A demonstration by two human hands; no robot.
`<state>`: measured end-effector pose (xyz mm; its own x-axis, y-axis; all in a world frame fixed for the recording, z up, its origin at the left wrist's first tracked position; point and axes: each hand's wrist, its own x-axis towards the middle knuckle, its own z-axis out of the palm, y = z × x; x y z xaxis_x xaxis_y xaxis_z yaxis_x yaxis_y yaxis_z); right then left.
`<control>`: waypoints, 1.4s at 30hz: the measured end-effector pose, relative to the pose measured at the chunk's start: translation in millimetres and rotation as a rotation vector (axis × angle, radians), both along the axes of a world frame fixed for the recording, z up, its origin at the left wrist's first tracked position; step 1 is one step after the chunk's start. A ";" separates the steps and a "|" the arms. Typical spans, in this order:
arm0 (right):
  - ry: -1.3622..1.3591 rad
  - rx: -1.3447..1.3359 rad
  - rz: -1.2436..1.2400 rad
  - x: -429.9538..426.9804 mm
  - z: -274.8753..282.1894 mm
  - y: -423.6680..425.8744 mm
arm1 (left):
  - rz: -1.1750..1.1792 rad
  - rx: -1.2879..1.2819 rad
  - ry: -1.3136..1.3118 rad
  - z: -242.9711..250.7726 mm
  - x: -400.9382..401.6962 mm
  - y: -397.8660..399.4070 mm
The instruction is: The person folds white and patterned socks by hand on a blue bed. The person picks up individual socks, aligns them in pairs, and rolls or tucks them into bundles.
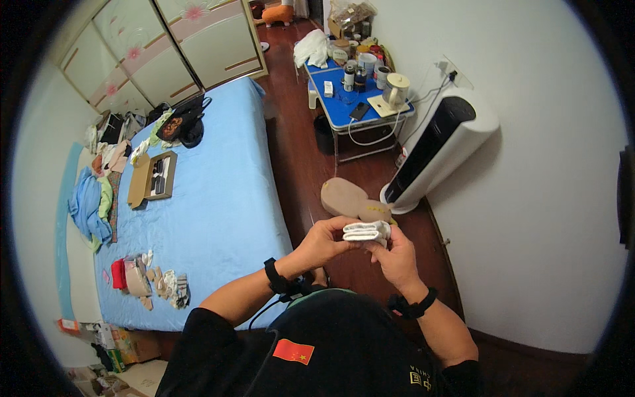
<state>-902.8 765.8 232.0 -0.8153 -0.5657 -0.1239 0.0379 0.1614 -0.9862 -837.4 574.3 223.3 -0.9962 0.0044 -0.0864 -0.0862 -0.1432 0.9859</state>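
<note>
Both of my hands hold a small folded bundle of white cloth (366, 232), perhaps socks, in front of my body above the floor. My left hand (325, 244) grips its left side, with the thumb below and the fingers behind. My right hand (397, 258) pinches the right end between thumb and fingers. Small clothing items (171, 288), a red folded cloth (118, 274) and a beige folded cloth (137, 277) lie on the near left part of the bed with the light blue sheet (228, 198).
Beyond my hands, a brown plush toy (345, 196) lies on the wooden floor beside a white tower fan or heater (446, 144). A blue folding table (330, 106) carries jars, a kettle and a phone. An open cardboard box (171, 176) and a black bag (191, 121) rest on the bed.
</note>
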 end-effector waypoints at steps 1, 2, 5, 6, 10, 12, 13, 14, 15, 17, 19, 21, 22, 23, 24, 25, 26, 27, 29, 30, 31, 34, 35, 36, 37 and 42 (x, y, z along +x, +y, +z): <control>0.007 0.004 0.002 -5.4 2.0 -12.5 | 0.002 0.004 0.007 -0.1 -5.9 -12.7; -0.016 -0.039 0.004 -10.5 4.8 -26.7 | 0.012 -0.035 -0.013 0.3 -11.8 -26.4; 0.034 -0.075 0.028 -29.4 3.8 -65.1 | 0.045 0.020 -0.052 -3.6 -25.9 -64.4; 0.257 -0.022 0.063 -36.7 7.9 -78.5 | 0.060 0.153 -0.120 -7.5 -30.5 -77.8; 0.415 0.051 0.153 -51.2 18.8 -125.2 | 0.057 0.458 -0.242 -11.2 -41.3 -120.8; 0.379 0.043 0.215 -59.7 20.8 -145.2 | 0.031 0.523 -0.263 -6.3 -44.5 -140.6; 0.383 0.047 0.236 -63.9 24.1 -155.1 | 0.049 0.532 -0.255 -5.5 -45.8 -150.8; 0.460 0.074 0.250 -68.1 29.5 -164.8 | 0.044 0.534 -0.260 -5.0 -47.1 -161.1; 0.525 0.102 0.264 -69.7 30.5 -172.7 | 0.042 0.538 -0.279 -5.8 -45.2 -169.3; 0.490 0.126 0.262 -82.1 24.9 -186.6 | 0.058 0.517 -0.259 -1.1 -49.0 -181.8; 0.469 0.076 0.224 -92.9 11.1 -202.3 | 0.122 0.474 -0.179 1.0 -50.6 -190.4; 0.309 0.036 0.244 -100.3 12.1 -217.5 | 0.172 0.455 -0.139 1.8 -50.3 -197.3; 0.300 0.037 0.264 -103.1 15.2 -225.1 | 0.259 0.376 -0.072 3.0 -50.6 -199.5; 0.202 0.016 0.286 -105.7 18.6 -231.7 | 0.345 0.294 -0.006 2.2 -51.6 -201.4; 0.105 -0.009 0.305 -109.6 19.6 -238.4 | 0.335 0.207 0.010 1.2 -50.8 -209.3; 0.097 -0.012 0.323 -115.7 17.9 -243.9 | 0.353 0.205 0.005 0.6 -52.8 -211.8; 0.158 -0.016 0.343 -122.9 15.9 -248.3 | 0.413 0.047 0.097 0.0 -55.4 -213.3; 0.218 -0.026 0.368 -130.2 14.5 -254.2 | 0.473 -0.120 0.187 1.6 -57.6 -216.1; 0.234 -0.089 0.411 -148.8 2.8 -265.4 | 0.552 -0.327 0.269 12.2 -67.5 -221.7; 0.253 -0.141 0.428 -157.5 -1.5 -272.0 | 0.601 -0.527 0.352 18.7 -73.5 -225.4; 0.250 -0.169 0.456 -165.0 1.7 -279.9 | 0.625 -0.556 0.345 25.3 -78.0 -228.5; 0.169 -0.156 0.508 -187.5 8.1 -296.9 | 0.688 -0.827 0.373 37.5 -93.5 -233.7; 0.164 -0.176 0.531 -195.6 7.5 -304.4 | 0.705 -0.851 0.362 39.4 -99.9 -237.2; 0.134 -0.206 0.540 -202.9 5.6 -309.0 | 0.717 -0.903 0.374 38.8 -105.8 -238.5; 0.102 -0.236 0.550 -209.0 4.7 -314.2 | 0.729 -0.956 0.384 40.8 -110.1 -240.4; 0.031 -0.282 0.679 -231.2 4.6 -345.4 | 0.788 -1.052 0.274 42.3 -118.2 -255.8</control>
<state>-1134.0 420.4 236.5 -0.2749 -0.9542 0.1182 -0.0083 -0.1206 -0.9927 -955.6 318.6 265.6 -0.6878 -0.5194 0.5071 -0.1158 0.7681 0.6297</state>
